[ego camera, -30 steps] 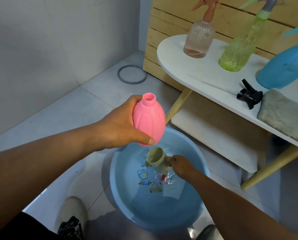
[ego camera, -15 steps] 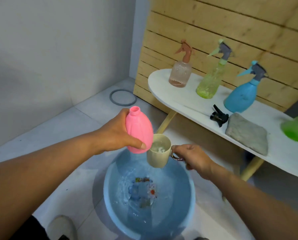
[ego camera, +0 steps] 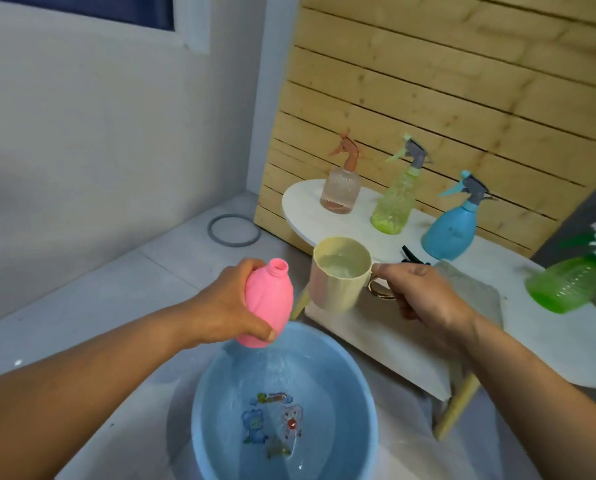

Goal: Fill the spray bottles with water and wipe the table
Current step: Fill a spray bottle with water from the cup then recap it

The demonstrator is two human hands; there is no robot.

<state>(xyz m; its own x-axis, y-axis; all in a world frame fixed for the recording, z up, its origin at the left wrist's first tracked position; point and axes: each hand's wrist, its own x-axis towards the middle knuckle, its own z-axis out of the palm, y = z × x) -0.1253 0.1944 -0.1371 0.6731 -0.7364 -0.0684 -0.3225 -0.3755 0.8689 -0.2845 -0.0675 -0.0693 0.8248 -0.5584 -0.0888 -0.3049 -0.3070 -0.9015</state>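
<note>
My left hand (ego camera: 227, 304) grips an uncapped pink bottle (ego camera: 268, 306), its open neck tilted up and right, above the blue basin (ego camera: 220, 393) of water on the floor. My right hand (ego camera: 417, 294) holds a cream cup (ego camera: 338, 275) by its handle, upright and full of water, just right of the bottle's mouth. On the white table (ego camera: 369, 230) stand a clear pink spray bottle (ego camera: 341, 188), a yellow-green one (ego camera: 395, 202), a blue one (ego camera: 454, 223) and a green one (ego camera: 570, 282). A black spray head (ego camera: 412, 258) and a grey cloth (ego camera: 476, 296) lie behind my right hand.
A wooden slat wall (ego camera: 428, 98) backs the table. A grey ring (ego camera: 233, 230) lies on the tiled floor near the corner. The table's wooden leg (ego camera: 457, 407) stands right of the basin, and a lower white shelf (ego camera: 386, 344) sits beneath the tabletop.
My right hand lifted the cup out of the basin, filled with water, up to the level of the pink bottle's neck. The view tilted upward.
</note>
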